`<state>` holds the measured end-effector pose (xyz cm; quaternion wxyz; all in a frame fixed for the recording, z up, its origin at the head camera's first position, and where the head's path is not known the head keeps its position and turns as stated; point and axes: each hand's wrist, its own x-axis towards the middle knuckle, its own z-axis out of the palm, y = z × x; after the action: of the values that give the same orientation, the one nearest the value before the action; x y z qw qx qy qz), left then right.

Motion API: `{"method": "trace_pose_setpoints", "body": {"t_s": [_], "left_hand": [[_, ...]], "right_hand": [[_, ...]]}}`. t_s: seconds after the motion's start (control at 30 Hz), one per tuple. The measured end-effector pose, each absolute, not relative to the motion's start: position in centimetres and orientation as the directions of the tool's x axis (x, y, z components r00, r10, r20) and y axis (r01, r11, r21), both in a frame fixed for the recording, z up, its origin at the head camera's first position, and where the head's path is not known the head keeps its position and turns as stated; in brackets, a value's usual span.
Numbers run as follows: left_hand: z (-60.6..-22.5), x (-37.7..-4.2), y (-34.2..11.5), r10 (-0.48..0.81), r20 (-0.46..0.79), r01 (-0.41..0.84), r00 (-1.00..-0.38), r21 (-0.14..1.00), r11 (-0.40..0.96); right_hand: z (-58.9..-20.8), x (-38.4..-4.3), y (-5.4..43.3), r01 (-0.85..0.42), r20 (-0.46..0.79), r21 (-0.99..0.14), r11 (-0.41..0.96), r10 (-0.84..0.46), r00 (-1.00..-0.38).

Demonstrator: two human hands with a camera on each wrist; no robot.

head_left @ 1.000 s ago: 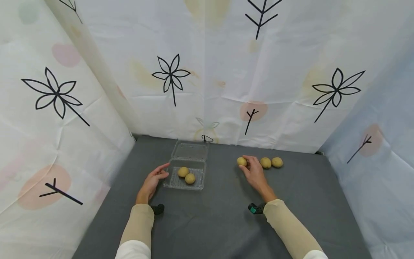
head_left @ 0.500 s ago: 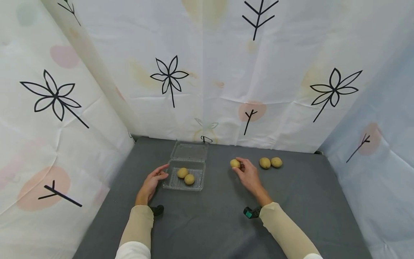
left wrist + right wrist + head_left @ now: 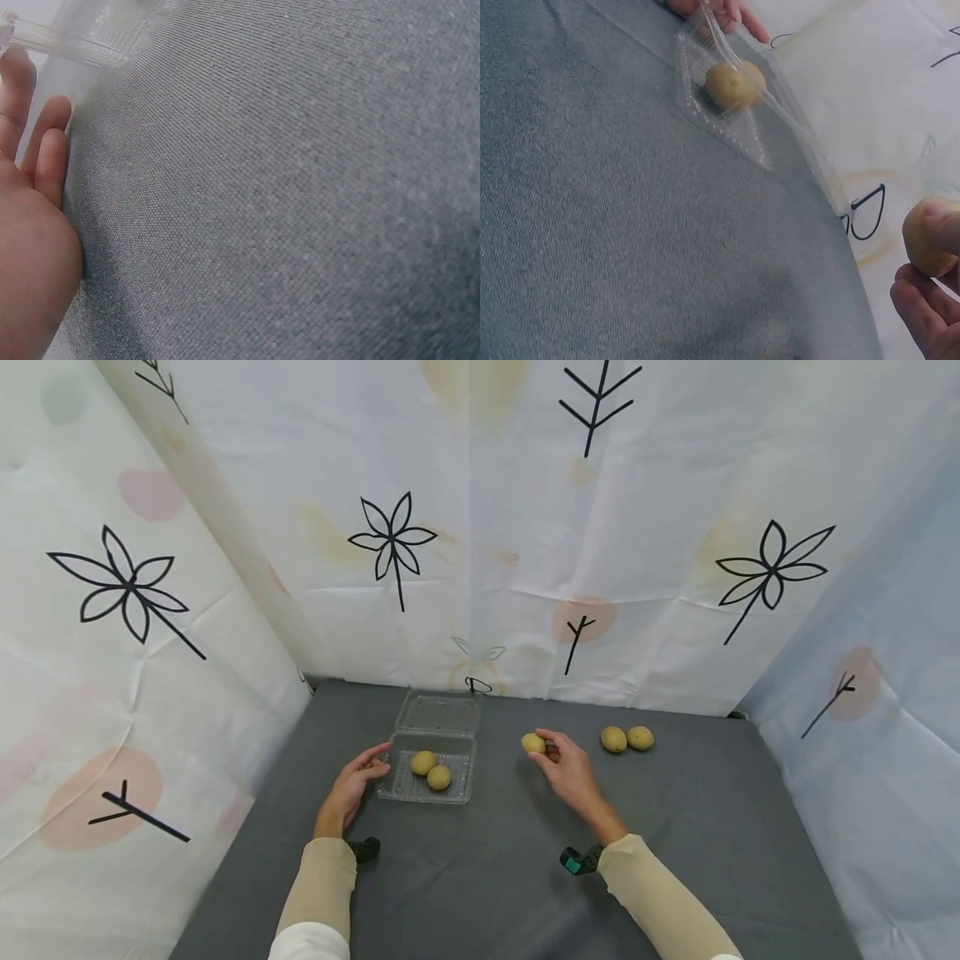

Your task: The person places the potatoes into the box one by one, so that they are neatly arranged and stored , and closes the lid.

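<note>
In the head view, our left hand (image 3: 351,787) points toward one o'clock, fingers (image 3: 371,752) loosely extended; our right hand (image 3: 573,770) points toward eleven, thumb and fingers pinching, forearm (image 3: 663,893) slanting back between four and five.

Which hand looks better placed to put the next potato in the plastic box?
Likely the right hand: it pinches a potato near the open box, while the left hand holds no potato and sits at the box's left edge.

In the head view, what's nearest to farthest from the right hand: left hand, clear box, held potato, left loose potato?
1. Held potato: gripped by the right hand.
2. Left loose potato: right of that hand.
3. Clear box: left of that hand.
4. Left hand: beyond the box.
</note>
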<state>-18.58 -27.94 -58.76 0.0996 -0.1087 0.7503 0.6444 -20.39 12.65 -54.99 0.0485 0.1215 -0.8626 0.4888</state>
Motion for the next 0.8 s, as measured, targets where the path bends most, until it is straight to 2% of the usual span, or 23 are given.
{"method": "trace_pose_setpoints", "body": {"t_s": [0.4, 0.8], "left_hand": [[-59.8, -18.7, -28.2, -0.055, -0.272, -0.277, -0.961, 0.948, 0.159], [-60.0, -18.7, -28.2, -0.065, -0.275, -0.282, -0.959, 0.947, 0.153]], "right_hand": [[-53.9, -19.5, 11.2, -0.318, 0.232, -0.838, 0.444, -0.238, -0.943], [-51.8, -18.1, 9.2, -0.431, 0.295, -0.803, 0.411, -0.354, -0.888]]}}
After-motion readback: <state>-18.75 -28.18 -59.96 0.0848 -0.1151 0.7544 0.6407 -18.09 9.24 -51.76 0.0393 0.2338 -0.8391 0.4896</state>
